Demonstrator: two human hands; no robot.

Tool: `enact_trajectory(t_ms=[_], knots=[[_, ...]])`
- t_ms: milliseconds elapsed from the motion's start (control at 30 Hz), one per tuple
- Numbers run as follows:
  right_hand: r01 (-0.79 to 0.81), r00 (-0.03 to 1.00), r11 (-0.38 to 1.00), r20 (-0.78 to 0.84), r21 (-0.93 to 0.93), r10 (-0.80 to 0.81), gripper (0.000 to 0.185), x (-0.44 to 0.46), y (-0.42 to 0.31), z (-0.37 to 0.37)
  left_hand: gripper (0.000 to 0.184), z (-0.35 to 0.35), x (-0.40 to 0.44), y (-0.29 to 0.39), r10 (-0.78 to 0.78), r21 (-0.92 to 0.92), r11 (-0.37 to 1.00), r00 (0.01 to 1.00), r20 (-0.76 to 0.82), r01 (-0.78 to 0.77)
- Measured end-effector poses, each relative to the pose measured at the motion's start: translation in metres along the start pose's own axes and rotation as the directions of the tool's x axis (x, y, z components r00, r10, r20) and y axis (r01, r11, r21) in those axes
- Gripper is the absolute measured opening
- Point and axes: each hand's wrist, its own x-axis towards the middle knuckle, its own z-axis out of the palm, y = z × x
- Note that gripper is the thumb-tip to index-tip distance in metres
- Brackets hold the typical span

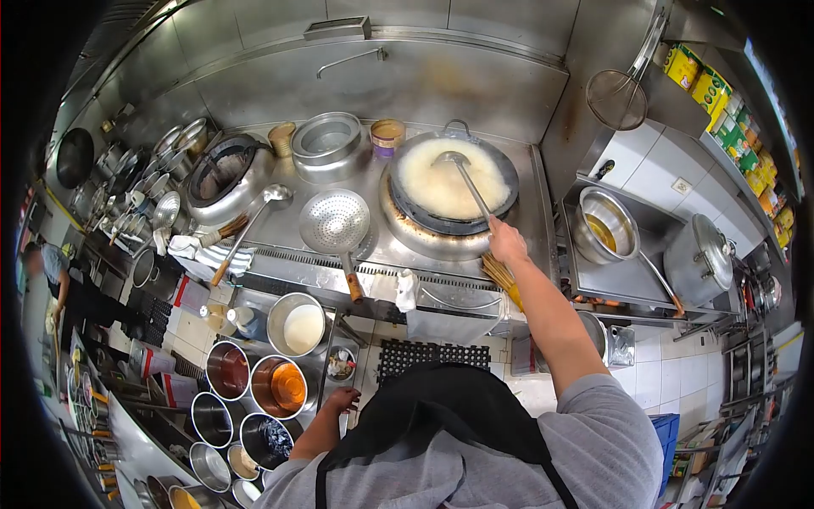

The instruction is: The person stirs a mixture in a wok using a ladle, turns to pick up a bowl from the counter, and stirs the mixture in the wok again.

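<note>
My right hand (pixel 509 242) is closed round the handle of a metal ladle (pixel 465 180), whose bowl rests in pale foamy liquid (pixel 432 188) inside a large black wok (pixel 507 174). The wok sits on the round burner at the centre right of the stove. My left hand (pixel 343 399) hangs low by my side, near the metal pots and a small bowl (pixel 341 364); its fingers are small in view and whether they hold anything is unclear. A perforated skimmer (pixel 334 222) with a wooden handle lies on the steel stove top to the left of the wok.
Stacked steel pots (pixel 329 146) and a purple tub (pixel 387 137) stand behind the skimmer. Sauce pots (pixel 278 387) fill the lower left. A steel bowl (pixel 604 224) and a lidded pot (pixel 699 259) are at the right. Another person (pixel 55 271) stands at the far left.
</note>
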Motion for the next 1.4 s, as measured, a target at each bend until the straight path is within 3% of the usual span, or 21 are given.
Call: enact_trajectory(t_ms=[333, 500, 833, 1067, 1400], knots=[[-0.015, 1.000, 0.999, -0.016, -0.052, 0.015, 0.054, 0.040, -0.027, -0.013, 0.025, 0.008, 0.010, -0.004, -0.011, -0.033, 0.999, 1.000, 0.003, 0.011], [-0.056, 0.997, 0.996, 0.045, -0.073, 0.060, 0.059, 0.040, -0.035, -0.024, 0.025, 0.012, -0.001, 0.012, -0.038, 0.080, 0.996, 0.999, -0.004, 0.038], [-0.024, 0.997, 0.996, 0.071, -0.080, 0.030, 0.064, -0.006, -0.009, 0.010, 0.026, 0.013, 0.007, 0.000, -0.021, 0.038, 0.999, 1.000, 0.018, 0.021], [0.001, 0.994, 0.998, 0.111, -0.062, 0.006, 0.062, -0.046, 0.012, 0.010, 0.028, 0.011, 0.005, -0.001, -0.078, 0.115, 0.991, 0.996, 0.050, 0.071], [0.071, 0.994, 0.996, 0.087, -0.053, -0.067, 0.062, -0.081, 0.042, 0.013, 0.026, 0.004, 0.015, 0.047, -0.027, 0.213, 0.977, 0.999, 0.043, 0.017]])
